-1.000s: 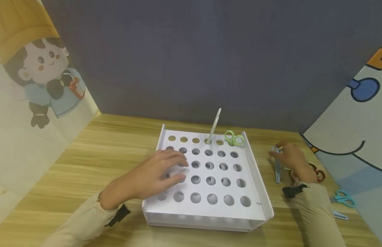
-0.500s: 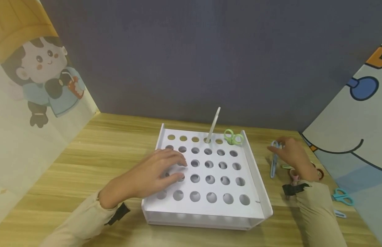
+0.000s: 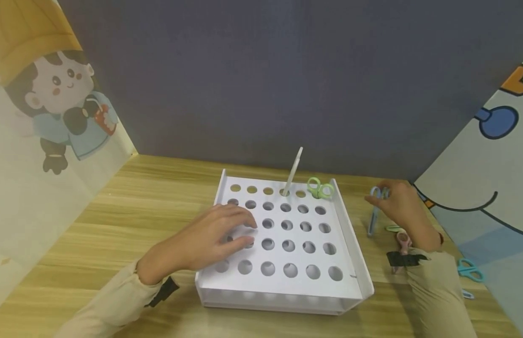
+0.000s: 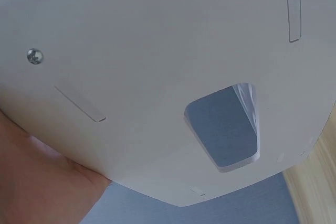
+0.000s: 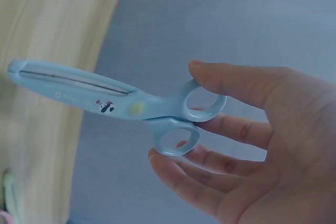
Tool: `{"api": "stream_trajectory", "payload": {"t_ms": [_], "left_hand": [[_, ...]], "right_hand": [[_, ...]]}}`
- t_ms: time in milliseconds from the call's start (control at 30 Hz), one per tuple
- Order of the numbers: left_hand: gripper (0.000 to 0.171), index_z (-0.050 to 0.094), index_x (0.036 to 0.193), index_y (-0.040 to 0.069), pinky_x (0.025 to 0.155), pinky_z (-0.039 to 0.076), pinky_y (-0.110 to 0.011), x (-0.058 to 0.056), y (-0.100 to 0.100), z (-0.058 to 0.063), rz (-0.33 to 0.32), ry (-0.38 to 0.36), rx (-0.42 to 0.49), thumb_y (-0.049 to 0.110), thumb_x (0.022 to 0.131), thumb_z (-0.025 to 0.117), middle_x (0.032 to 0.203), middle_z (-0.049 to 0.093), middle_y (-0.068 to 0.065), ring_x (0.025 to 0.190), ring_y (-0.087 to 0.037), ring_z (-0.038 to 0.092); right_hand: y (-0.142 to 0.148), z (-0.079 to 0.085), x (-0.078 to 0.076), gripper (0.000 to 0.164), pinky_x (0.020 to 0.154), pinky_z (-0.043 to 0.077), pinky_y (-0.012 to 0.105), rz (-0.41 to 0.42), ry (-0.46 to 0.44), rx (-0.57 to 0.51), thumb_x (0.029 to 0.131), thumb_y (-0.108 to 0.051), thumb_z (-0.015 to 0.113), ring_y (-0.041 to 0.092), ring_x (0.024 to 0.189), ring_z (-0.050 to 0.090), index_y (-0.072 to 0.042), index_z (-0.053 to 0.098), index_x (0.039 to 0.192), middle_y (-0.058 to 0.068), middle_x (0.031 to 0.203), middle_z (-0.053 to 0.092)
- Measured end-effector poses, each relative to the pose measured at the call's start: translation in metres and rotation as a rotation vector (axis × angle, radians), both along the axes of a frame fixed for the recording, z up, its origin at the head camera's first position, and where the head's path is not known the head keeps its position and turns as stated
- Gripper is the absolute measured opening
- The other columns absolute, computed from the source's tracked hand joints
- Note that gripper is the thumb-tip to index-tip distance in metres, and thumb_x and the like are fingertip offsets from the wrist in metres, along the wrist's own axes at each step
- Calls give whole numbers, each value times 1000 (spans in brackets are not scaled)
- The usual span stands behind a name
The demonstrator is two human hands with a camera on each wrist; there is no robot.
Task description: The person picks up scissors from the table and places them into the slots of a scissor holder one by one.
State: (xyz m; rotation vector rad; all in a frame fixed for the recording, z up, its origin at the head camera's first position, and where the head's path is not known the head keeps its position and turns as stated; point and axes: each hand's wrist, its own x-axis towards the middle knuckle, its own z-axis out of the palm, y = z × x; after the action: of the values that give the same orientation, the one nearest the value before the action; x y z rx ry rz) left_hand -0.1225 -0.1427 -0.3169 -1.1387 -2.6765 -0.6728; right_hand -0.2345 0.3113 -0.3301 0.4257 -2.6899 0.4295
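Note:
Light blue scissors (image 5: 137, 106) with a small panda print hang from my right hand (image 3: 400, 204), blades pointing down toward the table. Thumb and fingers pinch the handle loops, as the right wrist view shows. My left hand (image 3: 217, 234) rests on the left side of a white rack (image 3: 261, 285) with rows of round holes, its fingers loosely bent over the holes. In the rack's back row stand a white pen-like stick (image 3: 293, 171), tilted, and green scissors (image 3: 319, 188) with the loops up. The left wrist view shows mostly the rack's side panel (image 4: 147, 77).
On the table right of the rack lie pink scissors (image 3: 403, 239), a light green piece (image 3: 393, 228), teal scissors (image 3: 470, 270) and a pale blue item (image 3: 467, 294), partly hidden by the sleeve. A grey panel (image 3: 261, 84) stands behind, with printed walls on both sides.
My right hand has risen from the table with the blue scissors, which now hang more upright and slightly farther left. The left hand and the rack have stayed in place.

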Motion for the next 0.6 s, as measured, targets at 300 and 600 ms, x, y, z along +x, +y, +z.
{"api": "stream_trajectory", "payload": {"t_ms": [300,600], "left_hand": [[27,67,117,22,109,38,-44,-1,0,-1,-7,9,4,40,99,56,123,63,9,123,-13,54],[27,67,116,22,108,39,-43,0,0,0,11,10,-10,40,99,55,124,63,8,123,-13,54]], "right_hand": [[-20,24,16,42,71,48,60,8,45,-40,81,-21,82,46,85,61,11,66,102,33,97,64],[-43,46,40,40,77,58,31,22,150,-161,78,-16,85,53,85,66,7,65,104,33,118,56]]}}
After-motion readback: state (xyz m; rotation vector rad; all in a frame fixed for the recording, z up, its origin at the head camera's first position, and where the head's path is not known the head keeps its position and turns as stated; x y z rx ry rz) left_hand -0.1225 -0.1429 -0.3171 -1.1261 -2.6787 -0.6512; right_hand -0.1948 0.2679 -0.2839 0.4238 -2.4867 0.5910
